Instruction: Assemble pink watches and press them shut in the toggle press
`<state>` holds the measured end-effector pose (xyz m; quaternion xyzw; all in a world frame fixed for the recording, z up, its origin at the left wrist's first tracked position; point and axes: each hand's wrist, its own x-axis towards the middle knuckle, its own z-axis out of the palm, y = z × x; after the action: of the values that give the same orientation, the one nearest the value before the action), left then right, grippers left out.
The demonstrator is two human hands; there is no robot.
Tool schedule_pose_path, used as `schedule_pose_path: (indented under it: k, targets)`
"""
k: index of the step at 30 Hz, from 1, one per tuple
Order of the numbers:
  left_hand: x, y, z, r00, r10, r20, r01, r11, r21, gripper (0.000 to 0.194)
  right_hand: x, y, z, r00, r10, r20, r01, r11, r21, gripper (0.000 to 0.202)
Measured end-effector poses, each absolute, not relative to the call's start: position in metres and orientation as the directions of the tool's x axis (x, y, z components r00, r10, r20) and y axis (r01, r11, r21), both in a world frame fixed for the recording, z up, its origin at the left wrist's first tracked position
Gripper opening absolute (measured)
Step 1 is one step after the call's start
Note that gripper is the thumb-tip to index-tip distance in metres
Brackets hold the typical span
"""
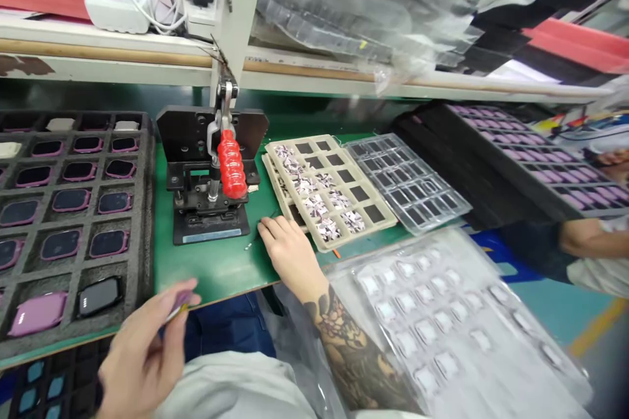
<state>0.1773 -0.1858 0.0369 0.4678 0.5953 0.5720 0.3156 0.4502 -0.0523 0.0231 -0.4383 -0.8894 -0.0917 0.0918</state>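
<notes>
My left hand is raised over the bench's front edge, thumb and fingers pinching a small purple part with a yellowish edge, blurred by motion. My right hand rests on the green bench top, its fingers curled together at the near left side of a beige tray of small light pieces. Whatever lies under those fingertips is hidden. Between and beyond the hands stands a black toggle press with a red ribbed handle. Tiny silvery bits lie near my right fingertips.
At left, a dark foam tray holds several purple-framed watch bodies. Right of the beige tray lies a clear plastic tray; a bagged tray sits nearer. A shelf crosses above. Another person's arm shows at far right.
</notes>
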Motion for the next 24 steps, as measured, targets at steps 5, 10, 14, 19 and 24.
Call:
schedule_pose_path:
  k: [5, 10, 14, 19, 24]
  targets:
    - [0.214, -0.132, 0.007, -0.249, 0.968, 0.026, -0.089, -0.050, 0.995, 0.040, 0.441, -0.067, 0.010, -0.448, 0.747, 0.492, 0.688, 0.639, -0.344, 0.028]
    - [0.211, -0.129, -0.004, -0.210, 0.977, -0.035, -0.096, 0.015, 0.995, 0.046, 0.410, -0.090, -0.003, 0.020, 0.862, 0.507, 0.138, 0.500, -0.855, 0.019]
    - [0.211, -0.133, -0.003, -0.198, 0.977, -0.074, -0.096, 0.056, 0.994, 0.047, 0.381, -0.095, -0.009, 0.044, 0.935, 0.352, -0.112, 0.355, -0.928, 0.014]
    - [0.211, -0.131, -0.002, -0.166, 0.983, -0.074, -0.073, 0.063, 0.995, 0.047, 0.370, -0.093, -0.005, -0.016, 0.938, 0.346, -0.167, 0.339, -0.926, 0.017]
    - [0.211, -0.131, -0.001, -0.165, 0.985, -0.050, -0.044, 0.043, 0.998, 0.046, 0.372, -0.096, -0.004, -0.011, 0.930, 0.367, -0.104, 0.364, -0.926, 0.017]
